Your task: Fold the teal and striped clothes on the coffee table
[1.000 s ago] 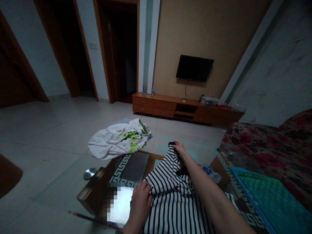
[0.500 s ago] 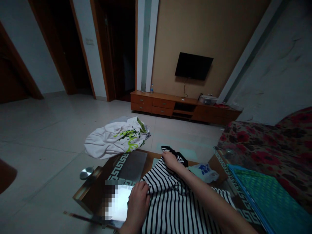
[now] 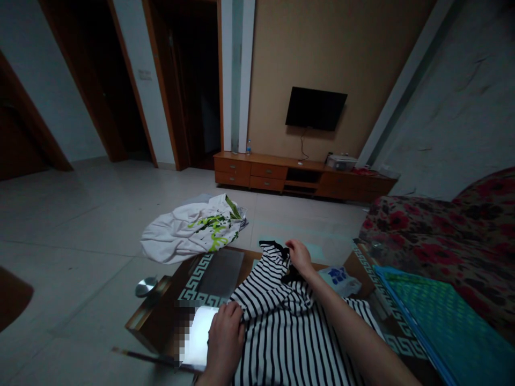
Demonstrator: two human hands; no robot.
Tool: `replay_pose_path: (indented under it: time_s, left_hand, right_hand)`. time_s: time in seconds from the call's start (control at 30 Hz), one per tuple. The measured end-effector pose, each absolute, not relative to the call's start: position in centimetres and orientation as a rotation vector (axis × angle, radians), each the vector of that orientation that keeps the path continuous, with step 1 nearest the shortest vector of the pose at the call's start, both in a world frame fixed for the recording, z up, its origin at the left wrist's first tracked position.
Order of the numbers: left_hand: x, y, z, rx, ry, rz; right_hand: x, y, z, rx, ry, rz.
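A black-and-white striped shirt (image 3: 281,343) lies over the glass-topped coffee table (image 3: 221,273), its black-trimmed neck end pointing away from me. My left hand (image 3: 226,329) is closed on the shirt's left edge, fingers curled over the cloth. Farther forward, my right hand (image 3: 298,258) pinches the black trim near the neck; its fingertips are partly hidden. Folds bunch up below my right wrist. Just left of my left hand, a bright glare with a blurred patch covers part of the tabletop.
A white shirt with green print (image 3: 189,228) hangs past the table's far left edge. A plastic bag (image 3: 341,280) lies beyond my right forearm. Blue-green fabric (image 3: 438,305) is at right, near a floral sofa (image 3: 426,220). A round metal object (image 3: 145,286) sits at the left corner.
My right hand has shifted slightly right and up along the black trim, uncovering the sleeve end and neckline. My left hand stays on the shirt's left edge.
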State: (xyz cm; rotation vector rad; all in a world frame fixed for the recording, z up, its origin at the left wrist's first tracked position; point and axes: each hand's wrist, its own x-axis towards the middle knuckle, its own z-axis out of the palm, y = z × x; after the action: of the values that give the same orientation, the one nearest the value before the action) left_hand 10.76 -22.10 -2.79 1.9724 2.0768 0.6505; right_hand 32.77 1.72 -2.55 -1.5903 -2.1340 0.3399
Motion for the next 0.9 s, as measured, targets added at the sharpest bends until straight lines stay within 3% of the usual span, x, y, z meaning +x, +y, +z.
replay_pose_path:
  time_s: [0.2,0.37,0.53,0.73,0.9]
  left_hand:
    - [10.9,-22.0,-2.4,1.979,2.095,0.652]
    - [10.9,-22.1,-2.7,1.998,2.098,0.653]
    - [11.0,-22.2,-2.7,2.026,2.095,0.661]
    - [11.1,-22.4,-2.7,2.038,2.099,0.69]
    - [11.0,-22.5,-2.9,2.042,2.106,0.713]
  right_hand:
    - [36.0,1.2,-3.4,-1.602,-2.241,0.451]
    - [36.9,1.3,-0.7,-1.533,-2.287,0.541]
    - [35.6,-2.3,1.7,-1.133,-2.554,0.922]
    - [35.6,-5.3,2.3,-1.538,-2.54,0.57]
    - [42.8,-6.6,3.6,-1.655,-2.196,0.529]
